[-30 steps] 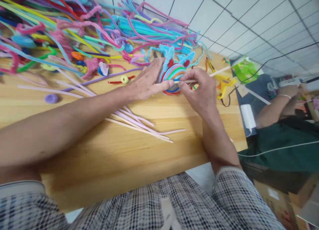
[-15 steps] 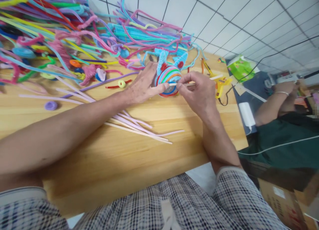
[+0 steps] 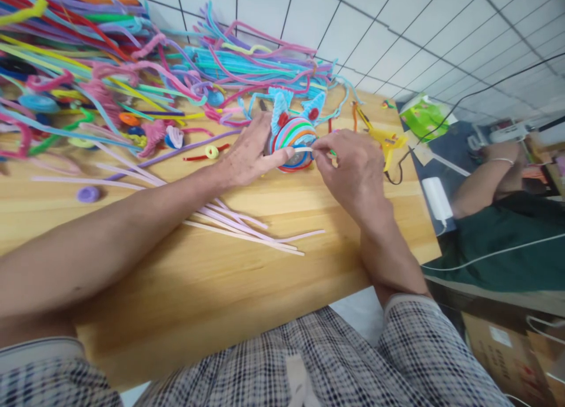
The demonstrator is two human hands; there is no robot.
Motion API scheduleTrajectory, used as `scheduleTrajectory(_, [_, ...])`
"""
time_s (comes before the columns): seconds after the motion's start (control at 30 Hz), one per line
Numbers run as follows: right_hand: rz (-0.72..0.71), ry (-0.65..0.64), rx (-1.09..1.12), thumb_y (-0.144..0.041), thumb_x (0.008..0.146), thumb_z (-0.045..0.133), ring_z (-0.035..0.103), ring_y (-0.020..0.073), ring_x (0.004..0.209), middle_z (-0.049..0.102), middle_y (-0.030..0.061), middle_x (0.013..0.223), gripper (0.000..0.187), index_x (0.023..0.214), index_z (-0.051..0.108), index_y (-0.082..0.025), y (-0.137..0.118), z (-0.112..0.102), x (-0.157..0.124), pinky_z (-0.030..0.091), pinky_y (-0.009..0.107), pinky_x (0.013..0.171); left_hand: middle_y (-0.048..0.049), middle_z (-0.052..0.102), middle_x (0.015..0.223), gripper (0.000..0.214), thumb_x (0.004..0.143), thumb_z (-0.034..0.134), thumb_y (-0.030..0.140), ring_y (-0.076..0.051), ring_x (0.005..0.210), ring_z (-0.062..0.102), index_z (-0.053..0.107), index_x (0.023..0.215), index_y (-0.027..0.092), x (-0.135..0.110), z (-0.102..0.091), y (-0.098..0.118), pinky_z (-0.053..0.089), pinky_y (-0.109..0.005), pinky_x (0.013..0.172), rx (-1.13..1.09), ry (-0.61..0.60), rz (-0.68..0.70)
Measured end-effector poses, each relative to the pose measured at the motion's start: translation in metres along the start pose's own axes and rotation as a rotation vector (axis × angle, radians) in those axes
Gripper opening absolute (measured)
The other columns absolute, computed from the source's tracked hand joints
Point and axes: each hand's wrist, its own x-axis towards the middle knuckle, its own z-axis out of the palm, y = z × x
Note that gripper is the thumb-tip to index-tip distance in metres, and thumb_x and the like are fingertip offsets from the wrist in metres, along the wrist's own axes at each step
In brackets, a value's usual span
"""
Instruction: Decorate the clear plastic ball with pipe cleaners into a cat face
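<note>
- Gripping ball from its left side with left hand, with fingertips hidden behind.
- Pinching white strip across ball's near face between thumb and forefinger of right hand.
- Noting ball toward back right corner of surface, glue gun near right edge, pipe cleaners along back edge.

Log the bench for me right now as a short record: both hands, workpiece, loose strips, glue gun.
Left hand: holds striped ball, thumb at pale strip
Right hand: fingertips pinch pale strip
Workpiece: striped ball, light-blue pieces with red spots at far side
Loose strips: pass under left forearm
Glue gun: yellow, beyond right hand
</note>
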Motion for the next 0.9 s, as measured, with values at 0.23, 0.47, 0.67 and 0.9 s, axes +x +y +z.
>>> scheduleTrajectory(0.23, [-0.076, -0.062, 0.035, -0.016, 0.113, 0.065, 0.08, 0.0265, 0.102, 0.084, 0.0063, 0.11, 0.025, 0.127, 0.08, -0.03, 0.0015, 0.0016, 0.0036, 0.062, 0.041, 0.09, -0.0138, 0.076, 0.16, 0.071, 0.107, 0.072, 0.086, -0.045, 0.164, 0.06, 0.064, 0.155, 0.035, -0.0002, -0.0022, -0.0002, 0.05, -0.075, 0.136, -0.024, -0.017, 0.007])
scheduleTrajectory(0.47, [-0.065, -0.067, 0.013, -0.021, 0.115, 0.063, 0.079, 0.0266, 0.1, 0.083, 0.0072, 0.108, 0.025, 0.127, 0.081, -0.032, 0.0039, 0.0036, 0.0023, 0.06, 0.039, 0.087, -0.0129, 0.075, 0.16, 0.066, 0.108, 0.074, 0.08, -0.045, 0.16, 0.063, 0.064, 0.156, 0.037, 0.0007, -0.0017, -0.0019, 0.05, -0.077, 0.136, -0.029, -0.02, 0.004])
scheduleTrajectory(0.67, [-0.061, -0.056, -0.012, -0.021, 0.115, 0.063, 0.077, 0.0259, 0.098, 0.082, 0.0078, 0.109, 0.023, 0.125, 0.082, -0.031, 0.0017, 0.0048, 0.0021, 0.057, 0.039, 0.086, -0.0141, 0.075, 0.159, 0.071, 0.107, 0.074, 0.082, -0.046, 0.161, 0.062, 0.063, 0.159, 0.036, 0.0008, 0.0002, -0.0029, 0.048, -0.079, 0.138, -0.036, -0.009, 0.016])
scheduleTrajectory(0.9, [-0.052, -0.048, -0.055, -0.024, 0.117, 0.062, 0.075, 0.0251, 0.1, 0.081, 0.0077, 0.108, 0.023, 0.123, 0.083, -0.029, -0.0021, 0.004, 0.0011, 0.054, 0.036, 0.083, -0.0171, 0.072, 0.163, 0.085, 0.103, 0.071, 0.093, -0.048, 0.166, 0.059, 0.06, 0.158, 0.03, 0.0015, 0.001, -0.0058, 0.042, -0.076, 0.143, -0.025, -0.006, 0.018])
